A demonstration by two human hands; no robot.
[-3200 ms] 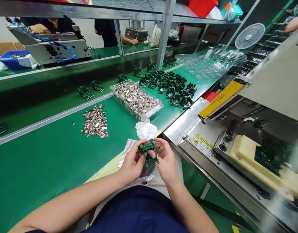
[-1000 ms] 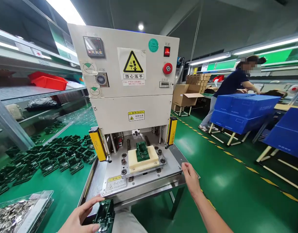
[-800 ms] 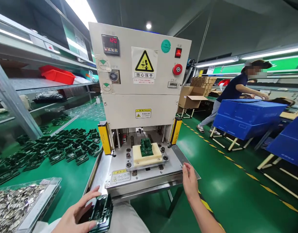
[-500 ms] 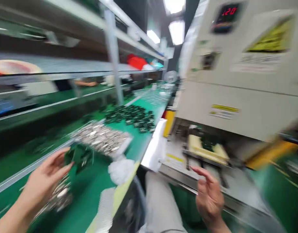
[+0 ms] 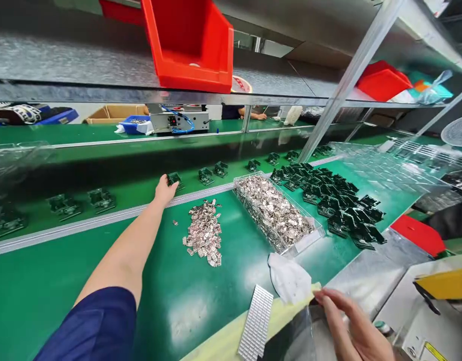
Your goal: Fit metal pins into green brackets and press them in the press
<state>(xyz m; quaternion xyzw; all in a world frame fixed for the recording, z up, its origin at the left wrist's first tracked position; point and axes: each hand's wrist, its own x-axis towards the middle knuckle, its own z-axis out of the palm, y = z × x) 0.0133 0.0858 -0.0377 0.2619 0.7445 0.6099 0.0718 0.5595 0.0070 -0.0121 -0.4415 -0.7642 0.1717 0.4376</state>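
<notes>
On the belt beyond the near bench, my left hand (image 5: 165, 192) is closed around the edge of a small dark green circuit board (image 5: 174, 179). Similar circuit boards (image 5: 205, 175) are spaced along that belt on both sides. Nearer to me lies a loose pile of small silvery metal parts (image 5: 205, 233). My right hand (image 5: 353, 326) is low at the right by the bench edge, thumb and forefinger tips together at the end of a yellow strip (image 5: 223, 335). Whether anything is pinched there I cannot make out.
A clear tray (image 5: 321, 231) full of metal parts stands mid-bench, with many dark boards (image 5: 328, 195) heaped beyond. White tissue (image 5: 289, 278) and a gridded silvery sheet (image 5: 255, 321) lie at the front edge. A red bin (image 5: 195, 75) overhangs on the shelf; a machine (image 5: 437, 301) stands right.
My view has swung left from the machine to the bench. My left hand has carried the board out onto the belt. My right hand has gone from open by the machine to the bench edge.
</notes>
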